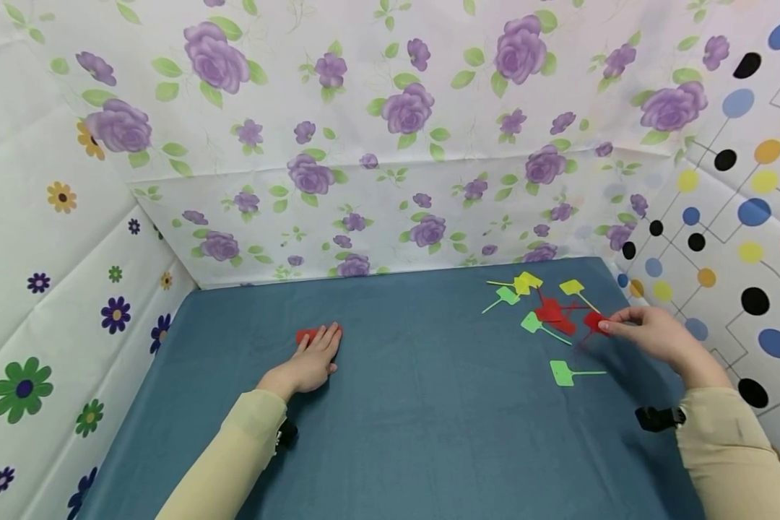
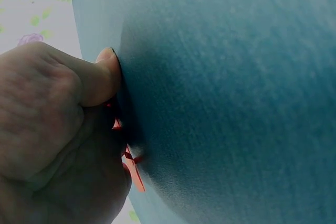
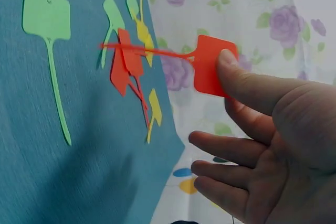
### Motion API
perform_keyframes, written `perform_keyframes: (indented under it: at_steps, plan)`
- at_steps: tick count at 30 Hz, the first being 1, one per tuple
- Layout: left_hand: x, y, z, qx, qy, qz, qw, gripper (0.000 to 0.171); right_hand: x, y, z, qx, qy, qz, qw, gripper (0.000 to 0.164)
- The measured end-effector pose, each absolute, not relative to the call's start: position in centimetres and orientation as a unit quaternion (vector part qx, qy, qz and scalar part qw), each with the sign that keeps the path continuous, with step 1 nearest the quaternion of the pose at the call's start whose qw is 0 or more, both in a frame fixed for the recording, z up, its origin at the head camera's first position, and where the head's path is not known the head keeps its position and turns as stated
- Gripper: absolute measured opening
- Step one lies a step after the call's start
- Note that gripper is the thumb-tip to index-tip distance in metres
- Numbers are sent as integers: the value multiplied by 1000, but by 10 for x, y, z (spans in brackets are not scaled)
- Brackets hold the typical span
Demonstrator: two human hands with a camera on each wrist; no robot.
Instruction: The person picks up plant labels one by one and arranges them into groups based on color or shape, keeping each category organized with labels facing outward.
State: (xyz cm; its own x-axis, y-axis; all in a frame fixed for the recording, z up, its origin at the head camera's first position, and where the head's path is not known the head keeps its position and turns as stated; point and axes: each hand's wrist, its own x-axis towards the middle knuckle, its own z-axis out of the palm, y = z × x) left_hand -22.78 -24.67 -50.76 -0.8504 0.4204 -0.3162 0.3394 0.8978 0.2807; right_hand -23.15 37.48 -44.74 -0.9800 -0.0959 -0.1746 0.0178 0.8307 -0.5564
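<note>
Between thumb and forefinger, my right hand (image 1: pixel 656 338) pinches a red cable-tie tag (image 3: pixel 206 72) by its square flag, its thin tail pointing away. The other three fingers stand apart from it in the right wrist view. Near that hand lie red tags (image 1: pixel 555 312), a yellow tag (image 1: pixel 572 287) and a green tag (image 1: pixel 531 323). My left hand (image 1: pixel 307 367) rests on the left part of the table with its fingers stretched over red tags (image 1: pixel 305 335). Only edges of these red pieces (image 2: pixel 135 171) show beneath that hand in the left wrist view.
More yellow tags (image 1: pixel 526 282) and a green tag (image 1: pixel 508 295) lie at the back right. One green tag (image 1: pixel 562 373) sits apart, nearer the front. Blue cloth covers the table (image 1: pixel 429 404). Patterned sheets (image 1: pixel 377 144) enclose its back and sides.
</note>
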Motion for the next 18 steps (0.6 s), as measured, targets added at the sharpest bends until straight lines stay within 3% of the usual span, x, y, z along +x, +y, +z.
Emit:
perform_keyframes:
  at_steps: [7, 18]
  plan:
    - [-228, -247, -508, 196, 956, 104, 189, 67, -236, 358, -450, -16, 956, -287, 59, 55]
    - [-227, -246, -506, 194, 955, 103, 199, 67, -246, 336, -458, -22, 950, -308, 47, 58]
